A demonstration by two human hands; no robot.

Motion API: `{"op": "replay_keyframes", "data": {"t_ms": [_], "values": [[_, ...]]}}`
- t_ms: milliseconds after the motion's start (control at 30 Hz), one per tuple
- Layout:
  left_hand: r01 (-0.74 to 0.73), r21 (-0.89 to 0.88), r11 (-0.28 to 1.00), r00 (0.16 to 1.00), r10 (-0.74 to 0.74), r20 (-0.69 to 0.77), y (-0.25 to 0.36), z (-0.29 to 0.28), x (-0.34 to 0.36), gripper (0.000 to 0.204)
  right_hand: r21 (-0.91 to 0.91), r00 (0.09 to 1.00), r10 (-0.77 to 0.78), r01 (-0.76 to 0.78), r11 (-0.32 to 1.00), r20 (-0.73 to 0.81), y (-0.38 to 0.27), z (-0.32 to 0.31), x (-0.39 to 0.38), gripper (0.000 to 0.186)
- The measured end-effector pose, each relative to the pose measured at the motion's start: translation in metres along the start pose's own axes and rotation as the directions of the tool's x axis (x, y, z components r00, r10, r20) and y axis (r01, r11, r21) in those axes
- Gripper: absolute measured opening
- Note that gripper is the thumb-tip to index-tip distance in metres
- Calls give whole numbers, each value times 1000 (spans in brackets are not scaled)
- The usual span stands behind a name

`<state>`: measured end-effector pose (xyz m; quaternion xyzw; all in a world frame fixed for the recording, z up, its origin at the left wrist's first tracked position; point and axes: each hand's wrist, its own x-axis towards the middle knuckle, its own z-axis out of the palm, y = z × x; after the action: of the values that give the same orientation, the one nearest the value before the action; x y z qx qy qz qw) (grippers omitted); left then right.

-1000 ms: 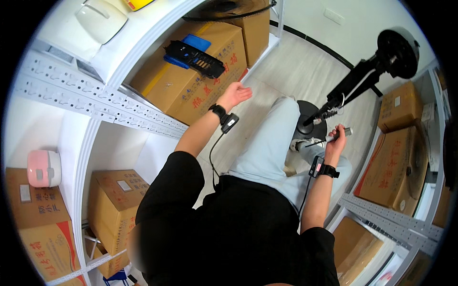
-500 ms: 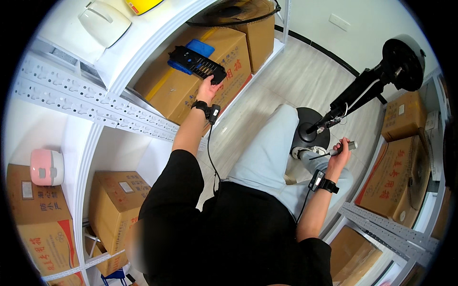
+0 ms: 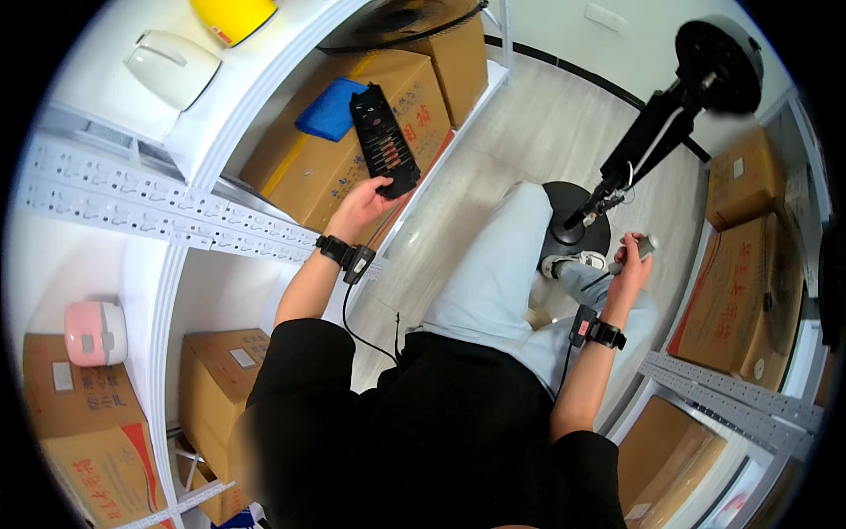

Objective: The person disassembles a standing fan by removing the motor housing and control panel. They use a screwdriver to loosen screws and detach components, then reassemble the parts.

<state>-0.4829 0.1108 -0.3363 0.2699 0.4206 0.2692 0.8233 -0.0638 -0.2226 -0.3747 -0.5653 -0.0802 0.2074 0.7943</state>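
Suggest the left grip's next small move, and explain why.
Perhaps draw the long, black, plastic-looking slotted panel nearer: the left grip holds its near end, while its far end extends over the rectangular brown cardboard box, beside a flat blue packet.

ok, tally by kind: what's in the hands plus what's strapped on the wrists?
Black panel, in the left hand: 1
Screwdriver, in the right hand: 1
Wrist units, one per wrist: 2
Total: 4
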Motion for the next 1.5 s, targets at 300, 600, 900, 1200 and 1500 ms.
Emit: {"op": "replay_keyframes", "data": {"t_ms": [300, 600, 900, 1200, 1500], "values": [[71, 312, 948, 985, -116, 129, -61, 104, -16, 35, -317, 968, 105, -29, 948, 226, -22, 40, -32, 28], [-17, 350, 936, 961, -81, 264, -136, 215, 32, 28, -345, 935, 215, -110, 932, 282, -16, 86, -46, 43], [1, 397, 918, 860, -203, 468, -147, 240, 46, 37, -331, 984, 117, -66, 941, 138, -8, 69, -28, 34], [187, -26, 982, 863, -152, 482, -160, 233, 132, 60, -371, 949, 217, -121, 921, 229, 11, 48, -29, 36], [222, -56, 974, 925, -192, 328, -207, 237, 160, 56, -210, 971, 133, -174, 962, -197, 46, -14, 36, 33]]}}
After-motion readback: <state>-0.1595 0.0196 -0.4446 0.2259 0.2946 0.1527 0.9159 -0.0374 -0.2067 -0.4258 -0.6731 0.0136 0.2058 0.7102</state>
